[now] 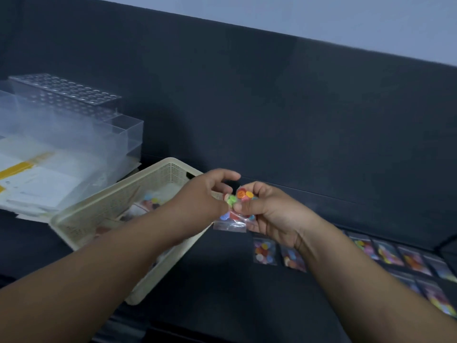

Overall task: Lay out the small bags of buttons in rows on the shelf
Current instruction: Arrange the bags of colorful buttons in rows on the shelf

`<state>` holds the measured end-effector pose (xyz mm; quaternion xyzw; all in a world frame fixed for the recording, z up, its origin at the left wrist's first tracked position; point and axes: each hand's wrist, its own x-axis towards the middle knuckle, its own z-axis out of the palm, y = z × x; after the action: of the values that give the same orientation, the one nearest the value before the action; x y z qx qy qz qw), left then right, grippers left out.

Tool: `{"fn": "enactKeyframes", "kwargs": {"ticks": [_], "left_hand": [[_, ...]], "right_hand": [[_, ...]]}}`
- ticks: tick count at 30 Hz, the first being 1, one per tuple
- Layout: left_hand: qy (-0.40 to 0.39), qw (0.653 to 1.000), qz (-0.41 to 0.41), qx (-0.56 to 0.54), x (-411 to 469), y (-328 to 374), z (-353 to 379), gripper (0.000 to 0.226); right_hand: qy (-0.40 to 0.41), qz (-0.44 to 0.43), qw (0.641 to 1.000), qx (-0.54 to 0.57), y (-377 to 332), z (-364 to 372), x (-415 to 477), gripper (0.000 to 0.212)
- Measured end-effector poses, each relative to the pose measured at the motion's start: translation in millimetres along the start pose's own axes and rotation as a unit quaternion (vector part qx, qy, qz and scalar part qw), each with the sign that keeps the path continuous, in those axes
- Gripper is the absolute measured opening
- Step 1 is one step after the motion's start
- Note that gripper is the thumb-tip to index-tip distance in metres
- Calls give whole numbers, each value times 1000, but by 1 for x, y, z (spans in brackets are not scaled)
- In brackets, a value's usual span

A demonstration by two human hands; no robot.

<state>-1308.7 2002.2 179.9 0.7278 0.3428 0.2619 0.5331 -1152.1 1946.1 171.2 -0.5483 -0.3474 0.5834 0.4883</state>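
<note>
Both hands meet above the dark shelf (pixel 222 280), holding a small clear bag of coloured buttons (pixel 235 211). My left hand (pixel 207 196) pinches the bag's left side. My right hand (pixel 267 211) grips its right side, fingers curled round it. A row of button bags (pixel 264 251) lies flat on the shelf below my right wrist and runs off to the right (pixel 388 253); my right forearm hides part of it. A second row (pixel 435 295) shows at the far right. More button bags (pixel 150 201) lie in the cream basket (pixel 111 194) on the left.
Clear plastic boxes (pixel 74 120) and a perforated clear rack (pixel 66 90) are stacked at the far left over white and yellow packets (pixel 37 174). A dark back panel (pixel 272 107) rises behind the shelf.
</note>
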Motion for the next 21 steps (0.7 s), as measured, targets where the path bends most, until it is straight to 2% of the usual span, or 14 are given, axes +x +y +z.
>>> {"fn": "enactKeyframes", "kwargs": {"ticks": [3, 6, 10, 12, 14, 18, 21], "left_hand": [[-74, 997, 23, -4, -1, 12, 29, 49], [-116, 991, 39, 50, -1, 21, 60, 40], [-77, 994, 41, 63, 2, 28, 100, 18], [-59, 995, 32, 68, 4, 29, 118, 10], [-60, 996, 25, 66, 4, 32, 136, 8], [-41, 999, -18, 20, 5, 40, 170, 7], [-21, 995, -84, -49, 11, 41, 192, 15]], "right_hand": [[-12, 14, 1000, 13, -2, -28, -22, 26], [-8, 25, 999, 20, -3, -54, -44, 18], [6, 40, 999, 26, 3, -87, -67, 28], [7, 43, 999, 29, 6, -102, -80, 17], [22, 48, 998, 34, 9, -116, -93, 10], [62, 49, 996, 29, 20, -149, -113, 36], [75, -11, 997, 23, 31, -175, -129, 26]]}}
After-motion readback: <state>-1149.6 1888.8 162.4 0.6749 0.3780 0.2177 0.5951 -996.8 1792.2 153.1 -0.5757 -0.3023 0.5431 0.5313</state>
